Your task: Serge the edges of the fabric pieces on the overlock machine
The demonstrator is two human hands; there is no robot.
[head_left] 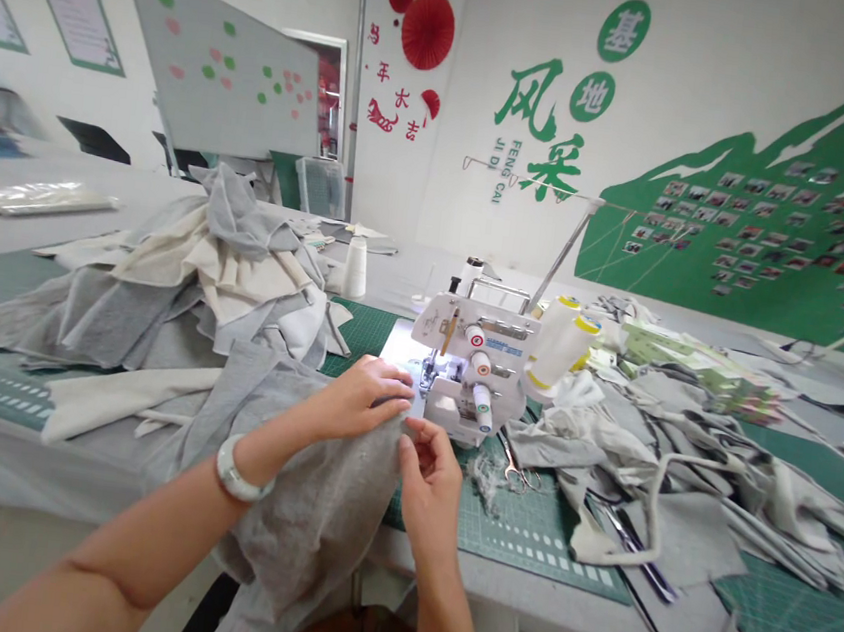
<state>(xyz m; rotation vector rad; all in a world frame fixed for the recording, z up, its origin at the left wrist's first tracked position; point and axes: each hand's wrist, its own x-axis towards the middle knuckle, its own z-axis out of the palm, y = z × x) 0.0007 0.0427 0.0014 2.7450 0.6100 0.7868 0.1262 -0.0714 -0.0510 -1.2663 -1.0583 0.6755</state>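
Note:
A white overlock sewing machine (pixel 473 362) stands at the centre of the table, its lamp lit over the needle area. Grey fabric (pixel 327 497) lies at its left front and hangs over the table edge. My left hand (pixel 364 397), with a pale bangle on the wrist, rests on this fabric just left of the needle, fingers together and pressing it. My right hand (pixel 431 463) pinches the fabric's right edge between thumb and fingers, close in front of the machine.
Piled grey and cream cloth (pixel 245 277) covers the left. White thread cones (pixel 559 345) stand behind the machine. To the right lie small scissors (pixel 518 467), lint (pixel 487 479), more cloth scraps (pixel 628 428) and dark-handled scissors (pixel 642 555). Green cutting mats (pixel 534 539) cover parts of the table.

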